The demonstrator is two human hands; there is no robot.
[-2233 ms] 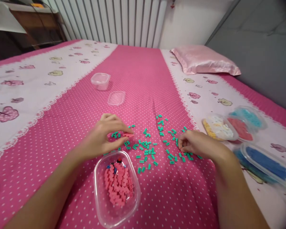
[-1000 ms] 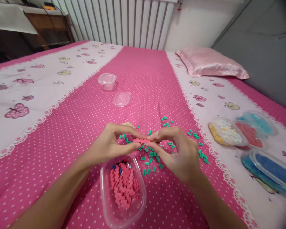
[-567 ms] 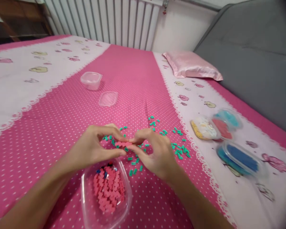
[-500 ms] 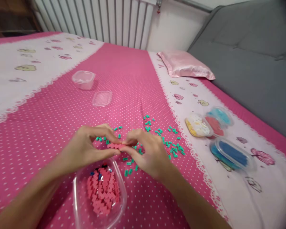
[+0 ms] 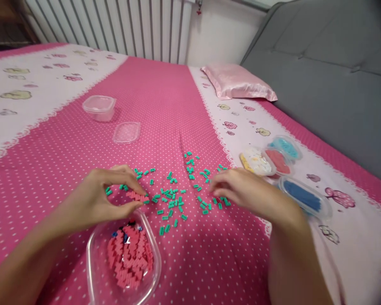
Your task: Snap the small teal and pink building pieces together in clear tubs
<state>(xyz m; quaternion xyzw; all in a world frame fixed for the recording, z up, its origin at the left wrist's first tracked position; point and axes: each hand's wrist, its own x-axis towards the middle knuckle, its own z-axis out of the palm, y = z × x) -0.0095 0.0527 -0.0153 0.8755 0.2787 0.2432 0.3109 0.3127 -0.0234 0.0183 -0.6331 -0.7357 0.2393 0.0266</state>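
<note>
My left hand (image 5: 111,192) pinches a short pink strip of small toy building bricks (image 5: 136,196) between thumb and fingers. A bit of green shows at the strip's right end. Below this hand stands a clear plastic container (image 5: 158,258) with joined pink brick strips (image 5: 131,256) and a few blue and black bits inside. My right hand (image 5: 233,186) is over the right part of the scattered green bricks (image 5: 173,199). Its fingers are loosely curved, a gap showing between thumb and forefinger, and nothing visible is held. A small red piece (image 5: 214,201) lies just under its fingertips.
Lidded tubs hold white and yellow (image 5: 257,161), red (image 5: 278,161), light blue (image 5: 285,147) and dark blue pieces (image 5: 301,195) at the right. A clear tub (image 5: 99,108) and a loose lid (image 5: 127,132) lie farther back. A pink pillow (image 5: 238,80) rests by the grey headboard (image 5: 311,63).
My right hand has let go of the pink strip and moved right, over the green bricks. My left hand keeps the strip. The whole view has shifted slightly.
</note>
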